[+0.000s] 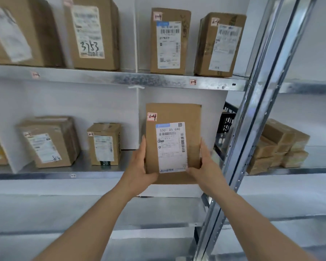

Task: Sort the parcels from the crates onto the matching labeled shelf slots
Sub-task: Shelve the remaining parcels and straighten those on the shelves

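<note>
Both forearms reach up from the bottom of the view. Left hand (pixel 139 166) and right hand (pixel 208 164) clasp a flat brown parcel (pixel 174 142) by its lower side edges, fingers laid along the cardboard and thumbs curled onto the front face beside the white shipping label. It is held upright in the air, in front of the lower shelf's right-hand bay and below the upper shelf edge (pixel 120 78).

A red-bordered sticker (pixel 152 116) on the held item reads "1-4". A matching slot tag (pixel 193 82) sits on the upper shelf edge, and two cartons above it, left carton (pixel 169 41) and right carton (pixel 219 45), carry marks of the same kind, though theirs are too blurred to confirm. Judgement: destination is the upper right slot, and placement is not yet done.

Risks noted:
- The gap between the two standing cartons looks narrow; pushing in there could tip or shove one.
- The item must clear the metal shelf lip on the way up; catching its top edge could twist it out of a grip that covers only the lower portion.
- A steel upright (pixel 252 119) stands close on the right and could catch the right hand's side of the package.
- Setting it down on the lower shelf directly behind would be a mis-sort; that bay's tag is not legible.
</note>
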The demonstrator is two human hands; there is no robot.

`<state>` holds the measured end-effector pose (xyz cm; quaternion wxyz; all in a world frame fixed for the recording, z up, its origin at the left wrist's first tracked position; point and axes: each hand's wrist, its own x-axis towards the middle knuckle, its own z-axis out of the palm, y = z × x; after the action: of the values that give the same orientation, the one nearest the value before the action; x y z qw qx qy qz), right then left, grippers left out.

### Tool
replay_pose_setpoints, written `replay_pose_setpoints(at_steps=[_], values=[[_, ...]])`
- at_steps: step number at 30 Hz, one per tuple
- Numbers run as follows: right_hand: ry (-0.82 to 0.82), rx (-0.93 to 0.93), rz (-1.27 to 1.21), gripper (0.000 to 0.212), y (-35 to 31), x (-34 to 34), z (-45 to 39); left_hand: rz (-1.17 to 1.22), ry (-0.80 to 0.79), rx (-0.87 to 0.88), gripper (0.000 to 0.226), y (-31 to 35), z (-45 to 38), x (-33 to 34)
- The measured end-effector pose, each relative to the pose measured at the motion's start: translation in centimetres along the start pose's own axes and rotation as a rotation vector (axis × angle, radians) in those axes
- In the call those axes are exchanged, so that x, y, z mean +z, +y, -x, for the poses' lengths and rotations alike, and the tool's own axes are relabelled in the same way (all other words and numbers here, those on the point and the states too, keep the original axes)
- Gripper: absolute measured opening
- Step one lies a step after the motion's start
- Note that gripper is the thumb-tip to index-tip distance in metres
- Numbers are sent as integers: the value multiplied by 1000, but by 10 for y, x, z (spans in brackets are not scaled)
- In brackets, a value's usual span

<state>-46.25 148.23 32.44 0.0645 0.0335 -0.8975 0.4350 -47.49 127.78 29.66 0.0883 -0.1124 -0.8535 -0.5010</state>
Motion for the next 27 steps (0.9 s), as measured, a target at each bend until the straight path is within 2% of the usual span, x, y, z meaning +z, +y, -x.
replay_pose_setpoints(at_steps=[4, 14, 18, 27], values=[[-17, -37, 31, 94, -26, 28, 8, -2, 38, -4, 110, -10, 27, -35], [-146, -186, 8, 98, -81, 85, 1, -68, 269, -89, 110, -26, 77, -100], [-208, -229, 36, 92, -100, 88, 1, -97, 326, -136, 109, -22, 87, -117], [-183, -326, 35, 94, -122, 65, -3, -128, 393, -85, 107, 10, 81, -124]])
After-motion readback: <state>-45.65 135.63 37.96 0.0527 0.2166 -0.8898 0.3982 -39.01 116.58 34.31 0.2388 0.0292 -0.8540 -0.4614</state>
